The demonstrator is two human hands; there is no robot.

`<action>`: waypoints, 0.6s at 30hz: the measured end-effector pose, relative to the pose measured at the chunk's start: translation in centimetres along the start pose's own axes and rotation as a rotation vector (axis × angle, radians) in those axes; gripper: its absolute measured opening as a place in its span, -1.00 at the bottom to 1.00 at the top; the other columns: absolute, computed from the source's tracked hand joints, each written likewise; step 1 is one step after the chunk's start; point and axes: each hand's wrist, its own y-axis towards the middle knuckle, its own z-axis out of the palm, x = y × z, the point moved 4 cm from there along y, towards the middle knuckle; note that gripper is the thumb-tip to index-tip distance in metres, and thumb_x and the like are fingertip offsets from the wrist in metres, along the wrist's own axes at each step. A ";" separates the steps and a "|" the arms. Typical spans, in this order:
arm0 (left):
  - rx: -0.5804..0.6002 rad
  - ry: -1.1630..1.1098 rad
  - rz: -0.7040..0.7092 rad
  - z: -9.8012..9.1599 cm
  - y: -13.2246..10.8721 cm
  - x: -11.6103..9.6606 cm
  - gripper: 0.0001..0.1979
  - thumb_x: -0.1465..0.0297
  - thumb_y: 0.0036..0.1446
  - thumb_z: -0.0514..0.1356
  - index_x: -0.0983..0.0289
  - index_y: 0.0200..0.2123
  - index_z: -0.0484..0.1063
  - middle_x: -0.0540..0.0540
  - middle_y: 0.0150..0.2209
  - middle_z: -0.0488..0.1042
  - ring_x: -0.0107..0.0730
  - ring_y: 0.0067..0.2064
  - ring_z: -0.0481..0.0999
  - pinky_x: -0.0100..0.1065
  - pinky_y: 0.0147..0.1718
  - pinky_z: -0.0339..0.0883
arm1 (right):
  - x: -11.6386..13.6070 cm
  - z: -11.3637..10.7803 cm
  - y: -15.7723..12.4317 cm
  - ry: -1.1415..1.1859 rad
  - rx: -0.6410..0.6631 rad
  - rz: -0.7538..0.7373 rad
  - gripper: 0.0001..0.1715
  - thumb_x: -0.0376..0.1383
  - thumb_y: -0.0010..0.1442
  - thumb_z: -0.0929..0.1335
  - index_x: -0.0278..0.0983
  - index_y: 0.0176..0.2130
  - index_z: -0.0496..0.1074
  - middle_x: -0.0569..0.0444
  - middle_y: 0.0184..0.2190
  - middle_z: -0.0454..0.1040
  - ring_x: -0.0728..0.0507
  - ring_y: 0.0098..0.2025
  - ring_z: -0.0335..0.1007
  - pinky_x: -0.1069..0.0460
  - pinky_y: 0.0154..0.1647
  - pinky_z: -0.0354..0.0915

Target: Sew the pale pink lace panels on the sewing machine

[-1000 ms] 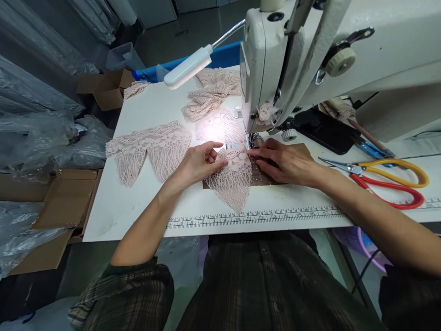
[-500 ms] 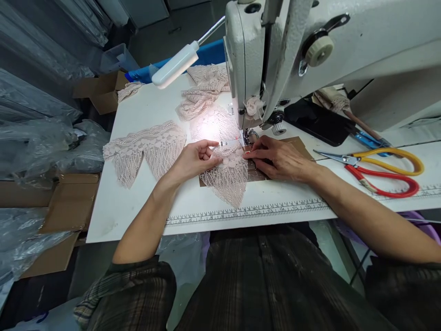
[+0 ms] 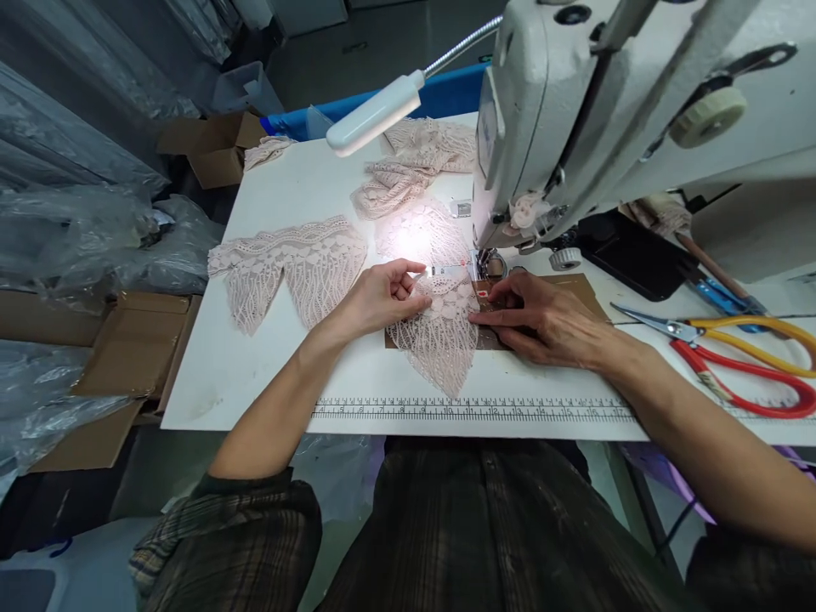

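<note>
A pale pink lace piece (image 3: pixel 439 340) lies on the white table (image 3: pixel 268 374) under the presser foot (image 3: pixel 484 265) of a cream sewing machine (image 3: pixel 612 110). My left hand (image 3: pixel 382 297) pinches the lace's left upper edge, with the fingers curled on it. Flat on the lace's right edge, over a brown card (image 3: pixel 574 289), my right hand (image 3: pixel 541 319) points its fingertips toward the needle. A small lamp (image 3: pixel 376 123) lights the spot.
More lace pieces lie to the left (image 3: pixel 293 263) and at the back (image 3: pixel 414 166). Scissors with yellow and red handles (image 3: pixel 745 353) rest at the right. A printed ruler (image 3: pixel 472 410) runs along the front edge. Cardboard boxes (image 3: pixel 133 357) and plastic bags (image 3: pixel 82 246) crowd the left.
The view has shifted, so the machine sits further right in the frame. Both hands stay on the lace at the needle, the right hand a touch nearer to me.
</note>
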 end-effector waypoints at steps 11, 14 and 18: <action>-0.226 0.387 0.205 0.5 -0.7 -1.0 -0.69 0.44 0.22 0.20 0.34 0.03 0.48 -0.01 -0.37 0.52 -0.60 -0.48 0.39 -0.49 -0.50 0.32 | 0.0 -0.2 0.1 0.028 0.022 -0.008 -0.61 -0.26 0.35 0.28 -0.07 0.06 0.59 -0.12 -0.07 0.43 -0.22 -0.02 0.45 -0.13 -0.06 0.48; -0.314 0.583 0.310 0.4 -0.8 -1.4 -0.69 0.43 0.23 0.22 0.33 0.04 0.47 0.07 -0.28 0.54 -0.54 -0.44 0.43 -0.48 -0.54 0.30 | 0.0 -0.2 0.0 0.026 0.033 0.006 -0.61 -0.25 0.35 0.29 -0.06 0.07 0.59 -0.11 -0.05 0.43 -0.23 -0.01 0.44 -0.13 -0.05 0.48; -0.357 0.907 0.702 2.8 -1.5 -3.1 -0.83 0.41 0.32 0.17 0.34 -0.11 0.53 0.21 -0.07 0.55 -0.36 -0.26 0.52 -0.41 -0.50 0.38 | 0.1 -0.1 -0.1 0.012 0.038 0.018 -0.61 -0.26 0.35 0.28 -0.05 0.07 0.58 -0.11 -0.04 0.43 -0.23 0.00 0.43 -0.15 -0.02 0.47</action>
